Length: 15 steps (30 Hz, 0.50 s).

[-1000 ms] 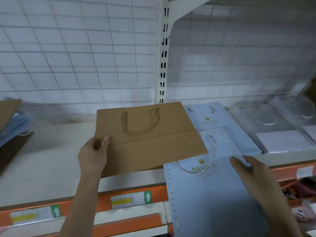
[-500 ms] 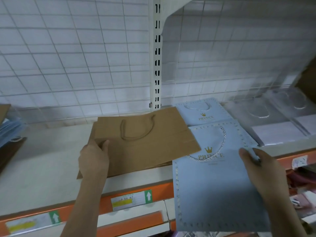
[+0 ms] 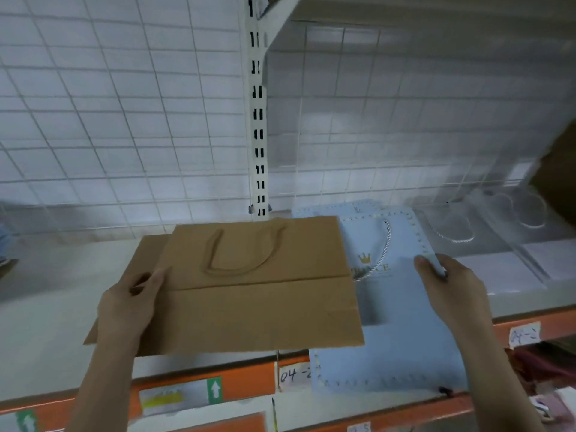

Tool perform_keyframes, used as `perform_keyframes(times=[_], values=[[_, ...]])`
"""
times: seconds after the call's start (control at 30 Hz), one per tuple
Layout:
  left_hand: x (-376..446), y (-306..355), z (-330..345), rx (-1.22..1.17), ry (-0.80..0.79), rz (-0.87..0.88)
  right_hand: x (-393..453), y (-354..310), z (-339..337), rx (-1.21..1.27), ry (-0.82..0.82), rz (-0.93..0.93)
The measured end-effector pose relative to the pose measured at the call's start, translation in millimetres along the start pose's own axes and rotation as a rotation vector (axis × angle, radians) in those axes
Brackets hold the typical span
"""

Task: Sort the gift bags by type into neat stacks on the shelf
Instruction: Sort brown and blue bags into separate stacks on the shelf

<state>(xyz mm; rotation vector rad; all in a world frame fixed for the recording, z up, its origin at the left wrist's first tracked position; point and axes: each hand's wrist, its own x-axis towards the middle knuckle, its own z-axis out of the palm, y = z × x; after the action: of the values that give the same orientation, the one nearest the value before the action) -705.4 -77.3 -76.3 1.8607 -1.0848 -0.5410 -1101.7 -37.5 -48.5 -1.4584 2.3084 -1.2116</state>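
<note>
A flat brown kraft gift bag [image 3: 255, 285] with a twisted paper handle lies over another brown bag [image 3: 146, 260] on the white shelf [image 3: 53, 291]. My left hand [image 3: 131, 304] grips the top brown bag's left edge. My right hand [image 3: 448, 288] holds the right edge of a light blue gift bag [image 3: 402, 332] with a gold crown print and a white cord handle. This blue bag lies partly under the brown one, and its near end overhangs the shelf front. Another blue bag [image 3: 330, 210] peeks out behind it.
Clear plastic bags with white cord handles [image 3: 461, 232] lie flat at the right of the shelf, over white sheets [image 3: 505, 269]. A white slotted upright [image 3: 258, 120] and wire grid back [image 3: 124, 120] stand behind. The orange shelf front [image 3: 243, 385] carries labels. A brown shape [image 3: 558, 169] sits at far right.
Both hands have pushed their bags further back onto the shelf. The brown bag now sits over a second brown bag, and the blue bag has slid up over the blue one behind it.
</note>
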Motion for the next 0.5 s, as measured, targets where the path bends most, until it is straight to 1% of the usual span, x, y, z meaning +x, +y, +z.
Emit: perform_keyframes(times=[0.1,0.23,0.37,0.43,0.5], values=[[-10.7,1.0,1.8,-0.001,0.048,-0.005,33.8,4.1,6.2,-0.001,-0.072,0.01],[-16.5,-4.1,-1.0,-0.063,0.139,-0.061,80.6,10.3,26.1,0.059,-0.193,0.018],[-19.1,-7.6,-2.9,-0.1,0.207,-0.094,110.4,12.9,47.8,0.088,-0.213,0.067],[-21.4,-6.6,-0.6,-0.118,0.227,-0.1,115.7,13.3,52.2,0.04,-0.207,0.03],[-23.2,-5.0,2.9,-0.14,0.241,-0.107,116.9,14.0,55.3,-0.059,-0.195,-0.037]])
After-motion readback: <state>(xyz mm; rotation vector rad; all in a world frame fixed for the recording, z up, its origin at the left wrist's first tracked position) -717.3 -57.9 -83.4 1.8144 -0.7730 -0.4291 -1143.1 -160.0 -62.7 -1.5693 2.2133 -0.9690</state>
